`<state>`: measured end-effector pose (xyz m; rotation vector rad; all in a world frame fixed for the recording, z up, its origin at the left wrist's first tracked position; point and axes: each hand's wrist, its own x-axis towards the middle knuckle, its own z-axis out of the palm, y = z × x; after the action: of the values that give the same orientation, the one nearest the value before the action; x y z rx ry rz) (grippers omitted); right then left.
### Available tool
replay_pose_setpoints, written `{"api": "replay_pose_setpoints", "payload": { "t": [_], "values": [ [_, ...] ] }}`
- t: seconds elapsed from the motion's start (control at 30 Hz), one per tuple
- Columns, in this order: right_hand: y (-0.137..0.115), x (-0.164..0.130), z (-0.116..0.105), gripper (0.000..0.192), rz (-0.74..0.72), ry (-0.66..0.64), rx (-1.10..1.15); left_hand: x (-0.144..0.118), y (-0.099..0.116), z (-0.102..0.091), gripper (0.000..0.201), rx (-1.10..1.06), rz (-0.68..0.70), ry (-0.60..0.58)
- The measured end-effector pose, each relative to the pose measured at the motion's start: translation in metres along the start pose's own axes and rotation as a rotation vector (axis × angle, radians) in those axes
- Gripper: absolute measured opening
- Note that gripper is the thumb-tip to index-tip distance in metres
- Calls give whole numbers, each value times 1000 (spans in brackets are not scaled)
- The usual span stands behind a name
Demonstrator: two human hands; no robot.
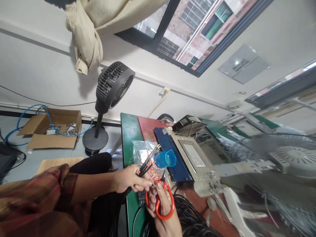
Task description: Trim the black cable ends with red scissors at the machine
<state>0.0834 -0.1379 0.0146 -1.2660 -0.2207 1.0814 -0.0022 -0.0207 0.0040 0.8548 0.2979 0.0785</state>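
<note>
My left hand is closed around a bundle of black cables, whose stripped ends point up and away over the bench. In my right hand is a pair of scissors with orange-red handles, the dark blades pointing away from me. The fingertips of both hands meet near the handles, and what lies between them is too small to make out. Just beyond, a blue plastic cup lies tilted by a clear bag and many small red and copper-coloured scraps.
A blue slotted panel and a beige machine stand right of the cup. Black cable coils lie beside my right hand. A pedestal fan and an open cardboard box are on the floor to the left.
</note>
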Motion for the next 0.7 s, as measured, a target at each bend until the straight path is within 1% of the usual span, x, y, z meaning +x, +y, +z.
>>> {"api": "replay_pose_setpoints", "payload": {
  "t": [0.13, 0.27, 0.5, 0.63, 0.7],
  "values": [
    [1, -2, -1, 41, 54, -17, 51, 1, -1, -1, 34, -4, -3, -55],
    [1, -1, 0, 42, 49, -6, 43, 1, -1, -1, 33, -13, 0, -81],
    [2, 1, 3, 43, -31, 45, 31, 2, 0, -1, 31, 0, 19, -41],
    [6, 3, -1, 38, -65, 10, -31, 1, 1, 2, 32, -17, 17, -17],
    [8, 5, -3, 38, -105, -2, -86, 1, 1, 4, 33, -48, 14, 3]
  ]
}}
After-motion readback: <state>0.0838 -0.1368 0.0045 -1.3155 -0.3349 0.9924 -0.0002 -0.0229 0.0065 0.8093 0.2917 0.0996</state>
